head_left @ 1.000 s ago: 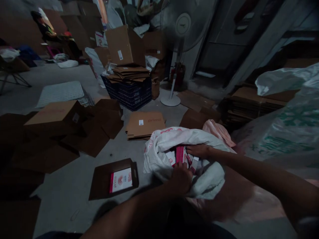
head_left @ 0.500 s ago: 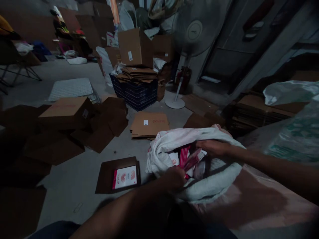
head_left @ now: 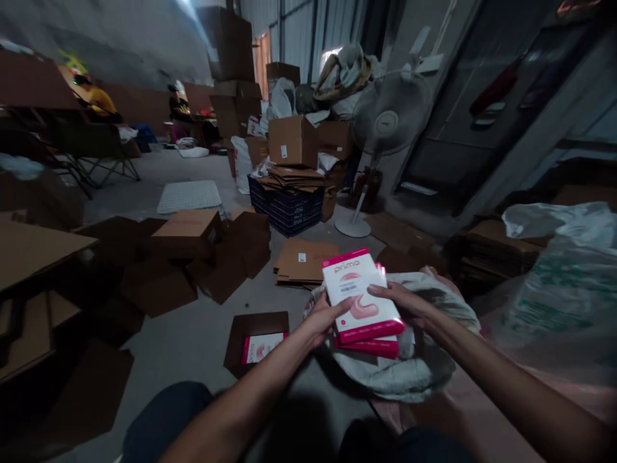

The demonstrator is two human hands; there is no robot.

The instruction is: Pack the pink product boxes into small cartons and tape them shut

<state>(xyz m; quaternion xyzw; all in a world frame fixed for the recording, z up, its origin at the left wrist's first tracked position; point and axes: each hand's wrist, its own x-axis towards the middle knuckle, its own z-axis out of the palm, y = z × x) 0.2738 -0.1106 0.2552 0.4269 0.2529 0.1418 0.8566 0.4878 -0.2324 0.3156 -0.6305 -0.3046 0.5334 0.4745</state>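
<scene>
Two forearms outstretched, left hand (head_left: 324, 315) and right hand (head_left: 401, 301) each grasping pink-and-white packets (head_left: 362, 301), above white sack (head_left: 424, 373)

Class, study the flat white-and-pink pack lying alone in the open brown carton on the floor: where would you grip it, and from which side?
Grip the pack by its long edges, coming from above. It lies flat, face up, in the shallow open carton, so only the top is exposed; the carton's floor blocks any approach from below.
</scene>
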